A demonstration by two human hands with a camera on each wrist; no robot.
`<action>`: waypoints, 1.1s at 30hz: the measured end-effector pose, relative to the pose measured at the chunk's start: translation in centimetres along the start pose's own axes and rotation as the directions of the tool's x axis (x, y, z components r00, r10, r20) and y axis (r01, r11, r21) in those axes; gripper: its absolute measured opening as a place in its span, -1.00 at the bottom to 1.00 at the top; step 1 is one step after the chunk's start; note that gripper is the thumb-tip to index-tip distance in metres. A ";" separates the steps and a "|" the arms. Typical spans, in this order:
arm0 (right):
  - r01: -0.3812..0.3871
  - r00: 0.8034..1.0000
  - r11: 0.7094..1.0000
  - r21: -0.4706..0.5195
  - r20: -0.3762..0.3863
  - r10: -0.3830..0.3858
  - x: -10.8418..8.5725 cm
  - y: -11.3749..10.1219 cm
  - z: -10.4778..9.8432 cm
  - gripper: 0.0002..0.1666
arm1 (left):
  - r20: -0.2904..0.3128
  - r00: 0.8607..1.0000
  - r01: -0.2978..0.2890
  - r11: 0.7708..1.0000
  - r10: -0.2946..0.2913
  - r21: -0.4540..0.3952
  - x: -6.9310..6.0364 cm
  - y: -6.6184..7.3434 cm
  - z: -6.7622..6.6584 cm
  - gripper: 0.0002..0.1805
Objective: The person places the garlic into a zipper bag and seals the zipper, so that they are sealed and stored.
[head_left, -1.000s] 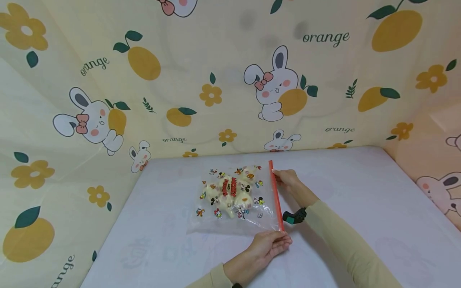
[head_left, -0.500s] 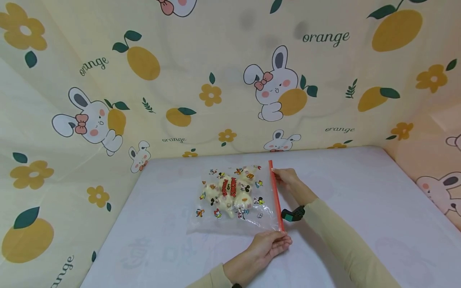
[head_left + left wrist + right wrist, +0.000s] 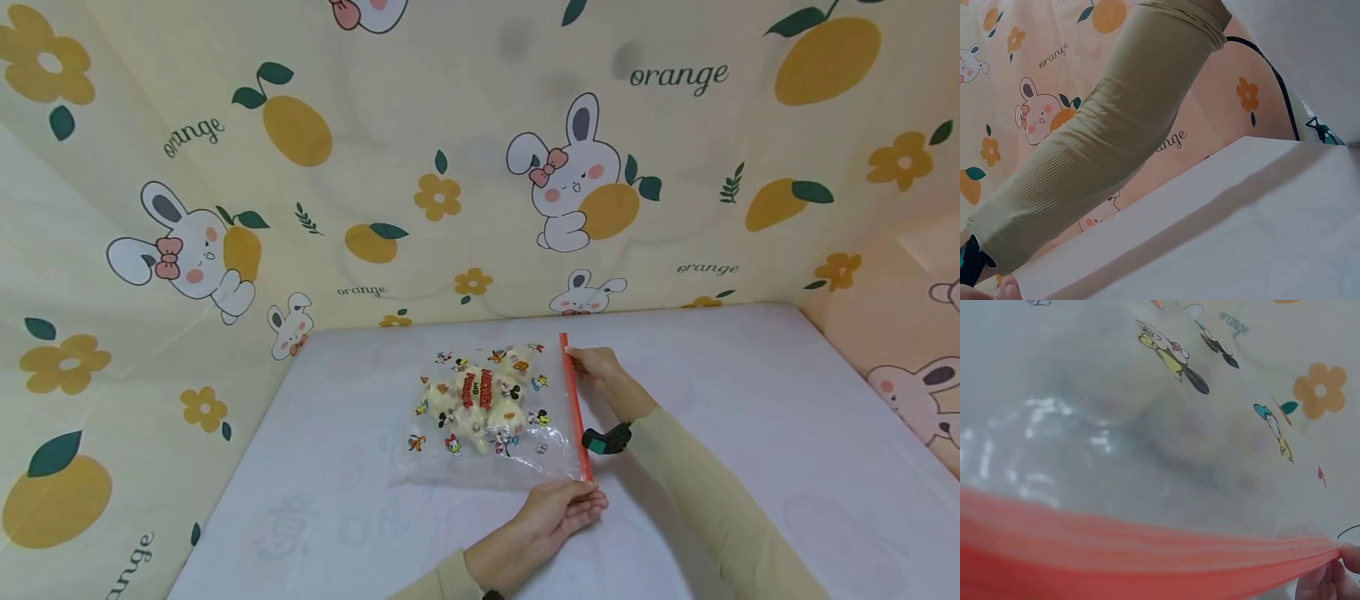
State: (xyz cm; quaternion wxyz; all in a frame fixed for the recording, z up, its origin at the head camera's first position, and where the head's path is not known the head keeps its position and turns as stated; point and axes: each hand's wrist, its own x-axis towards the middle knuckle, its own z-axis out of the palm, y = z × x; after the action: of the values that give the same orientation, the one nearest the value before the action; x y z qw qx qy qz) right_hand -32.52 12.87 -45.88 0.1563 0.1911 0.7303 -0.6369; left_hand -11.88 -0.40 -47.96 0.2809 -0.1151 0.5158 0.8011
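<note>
A clear zip bag (image 3: 551, 454) printed with small cartoon figures and red lettering lies flat on the white table. Several rounded cream-coloured pieces (image 3: 507, 419) show through its plastic; what they are is unclear. Along its right side runs a red strip (image 3: 574, 408), which fills the lower part of the right wrist view. My left hand (image 3: 543, 527) pinches the strip's near end at the bag's corner. At the far end, my right hand (image 3: 600, 375) pinches the strip between thumb and fingers (image 3: 1325, 584). In the left wrist view only a fingertip (image 3: 1009, 290) shows, at the bottom left.
The white table (image 3: 322, 417) extends around the bag on all sides. Behind it hangs a patterned cloth (image 3: 480, 167) with rabbits and oranges. My right sleeve (image 3: 1119, 119) crosses the left wrist view above the table.
My right wrist and forearm have shifted slightly left and away from me. The bag, the red strip and my left hand stay where they were.
</note>
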 end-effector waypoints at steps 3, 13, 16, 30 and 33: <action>-0.005 1.000 1.000 0.014 -0.004 0.005 0.1 -0.1 0.0 -0.47 | 0.000 1.000 0.000 1.000 0.000 0.000 0.0 0.0 0.0 -0.74; -0.018 1.000 0.998 0.060 0.003 0.018 0.6 -0.2 0.0 -0.50 | 0.003 1.000 -0.007 1.000 0.007 0.005 0.0 0.0 0.1 -0.70; -0.017 1.000 0.998 0.068 -0.001 0.017 0.7 -0.2 0.0 -0.52 | -0.001 1.000 0.001 1.000 -0.001 0.008 -0.1 0.1 0.1 -0.70; 0.004 1.000 0.996 0.086 -0.017 -0.003 1.0 -0.2 0.0 -0.50 | -0.011 1.000 0.008 1.000 -0.008 0.004 0.0 0.0 0.1 -0.72; 0.006 1.000 0.997 0.077 -0.022 -0.005 1.1 -0.2 0.1 -0.50 | -0.008 1.000 0.006 1.000 -0.006 0.004 -0.1 0.0 0.1 -0.74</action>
State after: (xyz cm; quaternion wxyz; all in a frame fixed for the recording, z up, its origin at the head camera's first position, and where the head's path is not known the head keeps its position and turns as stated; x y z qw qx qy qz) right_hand -33.59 12.82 -46.24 0.1392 0.2019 0.7073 -0.6630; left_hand -11.79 -0.29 -47.90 0.2813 -0.1192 0.5182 0.7989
